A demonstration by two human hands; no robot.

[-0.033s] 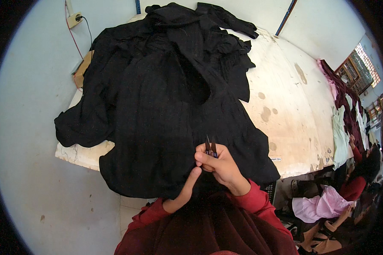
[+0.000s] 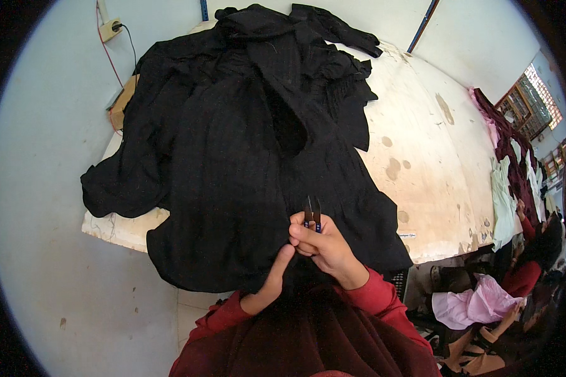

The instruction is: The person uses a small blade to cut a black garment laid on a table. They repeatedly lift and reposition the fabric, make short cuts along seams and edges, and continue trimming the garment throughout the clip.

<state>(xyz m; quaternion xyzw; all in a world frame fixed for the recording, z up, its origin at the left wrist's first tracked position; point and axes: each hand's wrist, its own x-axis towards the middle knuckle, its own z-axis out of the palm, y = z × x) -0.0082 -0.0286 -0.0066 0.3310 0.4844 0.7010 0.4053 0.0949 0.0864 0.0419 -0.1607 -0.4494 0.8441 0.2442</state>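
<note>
A large black garment (image 2: 226,163) lies spread and rumpled before me, its near edge hanging over the table's front. At that edge, my left hand (image 2: 273,283) grips the cloth with its thumb on top; its other fingers are hidden by the fabric. My right hand (image 2: 324,245) is closed around a small pair of thread snips (image 2: 317,218), whose two dark blades point away from me, slightly apart. The right thumb and forefinger press together just above the tip of the left thumb. Whether they also pinch a bit of cloth or thread is too small to tell.
The pale, stained table (image 2: 421,163) shows to the right of the garment. Maroon cloth (image 2: 506,132) and a pale green piece (image 2: 503,201) drape over its right end. At lower right another person handles pink fabric (image 2: 478,301). A wall socket (image 2: 111,29) with cables is at left.
The snips' blades have turned slightly in my right hand and stand a little more upright. The fold in the middle of the garment has shifted slightly left. Both hands stay nearly in place.
</note>
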